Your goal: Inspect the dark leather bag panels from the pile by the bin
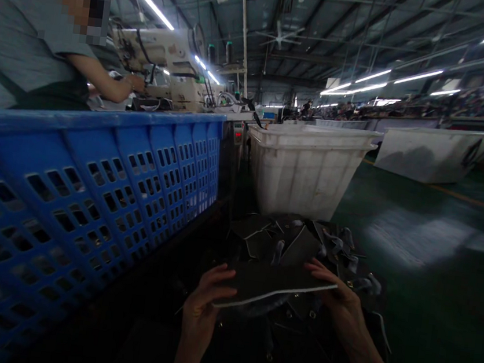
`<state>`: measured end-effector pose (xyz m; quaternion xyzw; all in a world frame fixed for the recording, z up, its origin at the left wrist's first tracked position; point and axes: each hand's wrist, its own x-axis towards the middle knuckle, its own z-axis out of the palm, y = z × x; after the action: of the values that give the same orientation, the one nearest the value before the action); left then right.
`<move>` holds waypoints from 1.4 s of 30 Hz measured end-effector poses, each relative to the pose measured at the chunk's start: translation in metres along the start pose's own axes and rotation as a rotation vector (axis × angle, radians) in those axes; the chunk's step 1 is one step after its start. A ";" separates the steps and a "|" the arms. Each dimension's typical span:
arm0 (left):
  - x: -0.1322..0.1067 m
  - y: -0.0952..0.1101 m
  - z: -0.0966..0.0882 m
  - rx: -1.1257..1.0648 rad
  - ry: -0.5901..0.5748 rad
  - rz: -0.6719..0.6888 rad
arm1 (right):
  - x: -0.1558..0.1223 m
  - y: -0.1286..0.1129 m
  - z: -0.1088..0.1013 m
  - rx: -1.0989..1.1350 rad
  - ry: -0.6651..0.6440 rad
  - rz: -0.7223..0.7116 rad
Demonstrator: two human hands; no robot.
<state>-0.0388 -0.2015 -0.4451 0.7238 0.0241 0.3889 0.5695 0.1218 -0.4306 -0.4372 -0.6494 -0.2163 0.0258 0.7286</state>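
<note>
A dark fabric piece with a pale edge (272, 281) is stretched between my two hands. My left hand (207, 294) grips its left end, fingers over the top face. Around the right end, my right hand (338, 291) is closed, with the fingertips on the upper side. Just below and behind it lies a heap of similar dark pieces (305, 241), some with pale trim, small metal rings and greyish tufts or straps. The lower part of the heap is too dark to make out.
A large blue slatted basket (159, 172) stands at my left. Beyond the heap is a white plastic bin (305, 165), with another white bin (433, 154) farther right. A co-worker (30, 46) sits behind the basket at a sewing machine (164, 56). Green floor (438, 297) lies to the right.
</note>
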 end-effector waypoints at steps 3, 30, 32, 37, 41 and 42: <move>0.000 0.005 0.004 0.104 0.125 0.098 | -0.005 -0.002 0.016 0.118 0.046 0.274; -0.007 0.034 0.038 -0.645 0.161 -0.739 | -0.038 -0.050 0.048 0.156 -0.246 0.272; -0.007 0.043 0.036 -0.587 0.261 -0.849 | -0.046 -0.063 0.056 0.174 -0.304 0.299; -0.004 0.061 0.030 -0.515 0.361 -0.941 | -0.053 -0.080 0.058 0.265 -0.423 0.355; -0.007 0.065 0.029 -0.487 0.418 -0.943 | -0.055 -0.079 0.057 0.339 -0.457 0.394; -0.007 0.067 0.028 -0.481 0.434 -0.950 | -0.056 -0.078 0.058 0.349 -0.450 0.414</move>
<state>-0.0542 -0.2512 -0.3936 0.3871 0.3739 0.2245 0.8124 0.0320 -0.4064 -0.3743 -0.5234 -0.2276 0.3521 0.7418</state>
